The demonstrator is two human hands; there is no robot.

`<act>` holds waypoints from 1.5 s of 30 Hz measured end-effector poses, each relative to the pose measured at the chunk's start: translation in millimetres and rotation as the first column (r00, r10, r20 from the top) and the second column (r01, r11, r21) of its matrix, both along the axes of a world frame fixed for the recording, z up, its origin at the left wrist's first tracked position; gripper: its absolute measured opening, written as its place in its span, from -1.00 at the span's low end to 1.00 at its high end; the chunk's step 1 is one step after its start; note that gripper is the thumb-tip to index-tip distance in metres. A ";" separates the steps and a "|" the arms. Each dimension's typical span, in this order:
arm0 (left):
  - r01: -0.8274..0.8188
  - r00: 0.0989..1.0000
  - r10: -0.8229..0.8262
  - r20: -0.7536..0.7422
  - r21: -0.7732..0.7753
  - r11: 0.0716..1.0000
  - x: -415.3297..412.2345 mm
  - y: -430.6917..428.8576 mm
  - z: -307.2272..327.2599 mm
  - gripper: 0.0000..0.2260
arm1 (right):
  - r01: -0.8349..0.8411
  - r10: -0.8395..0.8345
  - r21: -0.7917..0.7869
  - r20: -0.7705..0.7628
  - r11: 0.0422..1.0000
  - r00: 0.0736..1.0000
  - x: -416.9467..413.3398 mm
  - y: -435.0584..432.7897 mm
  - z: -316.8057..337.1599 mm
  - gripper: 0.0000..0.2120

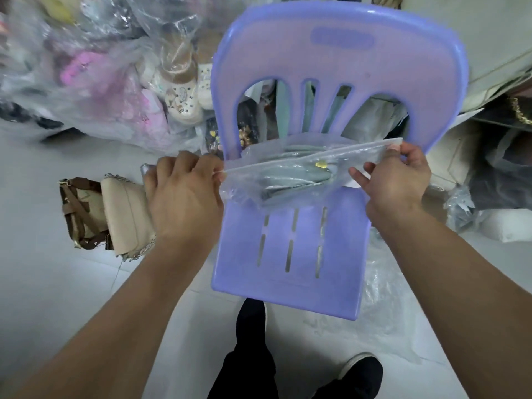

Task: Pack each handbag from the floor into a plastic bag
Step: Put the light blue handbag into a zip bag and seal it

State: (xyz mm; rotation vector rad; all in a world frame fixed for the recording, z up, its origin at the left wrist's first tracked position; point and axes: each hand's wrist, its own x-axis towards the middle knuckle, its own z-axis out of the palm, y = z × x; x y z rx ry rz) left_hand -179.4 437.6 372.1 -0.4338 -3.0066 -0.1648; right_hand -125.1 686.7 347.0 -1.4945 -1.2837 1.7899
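A handbag lies in a plastic bag on a chair.

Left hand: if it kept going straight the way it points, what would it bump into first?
The left hand pinches the plastic bag at its edge. Pushing on up and rightward, it would probably meet the purple chair at its backrest's left post, though depth is hard to judge here.

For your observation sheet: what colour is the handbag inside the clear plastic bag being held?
Grey handbag, with a small gold clasp; head view.
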 end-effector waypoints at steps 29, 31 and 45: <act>-0.406 0.590 -0.094 0.802 0.396 0.824 30.2 55.3 -41.3 -0.80 | 0.092 0.095 -0.532 0.313 0.842 0.945 37.2 -75.9 -34.3 -0.01; -0.372 0.676 -0.041 0.736 0.388 0.843 30.8 53.6 -48.4 -0.72 | 0.027 0.125 -0.490 0.276 0.871 0.953 44.2 -73.0 -32.6 -0.25; -0.880 0.464 -0.022 0.886 0.464 0.103 14.2 63.1 45.2 -0.14 | -0.519 0.477 -0.300 -0.204 0.801 0.855 82.7 -1.2 92.5 -0.41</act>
